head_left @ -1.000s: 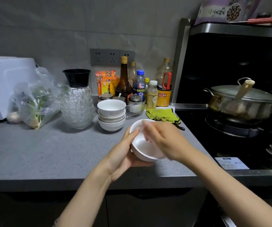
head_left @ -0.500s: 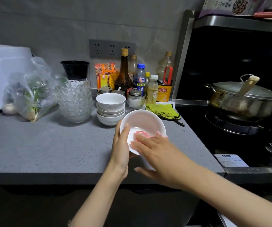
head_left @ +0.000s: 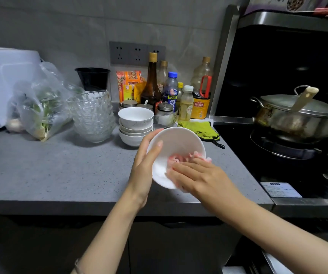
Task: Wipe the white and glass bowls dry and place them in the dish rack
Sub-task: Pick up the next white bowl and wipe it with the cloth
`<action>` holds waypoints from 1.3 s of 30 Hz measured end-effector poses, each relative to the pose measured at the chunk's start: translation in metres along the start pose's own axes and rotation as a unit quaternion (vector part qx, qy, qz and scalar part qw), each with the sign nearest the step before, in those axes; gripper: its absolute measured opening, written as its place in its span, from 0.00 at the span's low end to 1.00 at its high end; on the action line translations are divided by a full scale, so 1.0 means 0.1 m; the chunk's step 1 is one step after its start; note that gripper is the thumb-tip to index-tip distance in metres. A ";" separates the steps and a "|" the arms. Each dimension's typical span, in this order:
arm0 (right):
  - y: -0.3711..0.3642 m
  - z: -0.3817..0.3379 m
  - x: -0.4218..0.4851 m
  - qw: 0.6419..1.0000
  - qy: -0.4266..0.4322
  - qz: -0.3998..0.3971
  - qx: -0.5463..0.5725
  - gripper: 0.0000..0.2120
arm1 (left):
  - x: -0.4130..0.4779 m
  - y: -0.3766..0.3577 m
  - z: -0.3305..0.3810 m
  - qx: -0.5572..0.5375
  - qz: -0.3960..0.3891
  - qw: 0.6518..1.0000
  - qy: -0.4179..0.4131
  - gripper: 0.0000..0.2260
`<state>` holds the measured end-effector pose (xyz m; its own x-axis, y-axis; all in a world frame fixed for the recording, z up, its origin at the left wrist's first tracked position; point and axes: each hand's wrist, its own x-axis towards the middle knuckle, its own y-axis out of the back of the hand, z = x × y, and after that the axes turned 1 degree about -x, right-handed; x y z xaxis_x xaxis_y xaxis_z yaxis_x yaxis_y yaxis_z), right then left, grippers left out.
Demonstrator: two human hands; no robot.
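On a grey worktop (head_left: 60, 171), a bag of greens (head_left: 40, 107), a stack of glass bowls (head_left: 93, 115) and a stack of white bowls (head_left: 135, 125) are standing in a row, while a person is wiping a white bowl (head_left: 176, 143) held tilted in the air, just in front of the white stack. The risk, by the look of it, is a slip. The bowl is hanging from a one-sided hold, and a hard push from the wiping side could lever the likely damp glaze loose and drop the bowl onto the worktop or the stacks. The left hand (head_left: 143, 167) is making the grip on the bowl's left rim — thumb lying inside, fingers curled round the back. The right hand (head_left: 196, 177) is pressing a pink cloth (head_left: 181, 158) against the inner wall, its fingers nearly straight — released rather than clenched. No dish rack is showing.
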<state>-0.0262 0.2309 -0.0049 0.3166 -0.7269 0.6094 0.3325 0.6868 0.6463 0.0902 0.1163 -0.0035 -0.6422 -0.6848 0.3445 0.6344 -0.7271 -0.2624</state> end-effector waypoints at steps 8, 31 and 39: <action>-0.01 -0.32 0.06 0.975 -0.138 0.017 0.171 0.17 | -0.09 -0.23 -0.08 -0.045 0.089 0.995 -0.008 0.11; -0.21 -0.15 -0.02 0.998 -0.064 0.021 0.007 0.18 | 0.00 -0.01 0.00 0.049 0.004 0.999 0.014 0.13; -0.20 -0.30 0.10 0.984 -0.130 0.017 0.124 0.14 | -0.01 -0.13 -0.10 -0.018 0.092 0.995 -0.012 0.12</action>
<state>-0.0033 0.2097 -0.0254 0.0750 -0.7017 0.7085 0.0894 0.7124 0.6960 0.0787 0.1261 -0.0093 -0.5053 -0.8056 0.3093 0.7241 -0.5908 -0.3558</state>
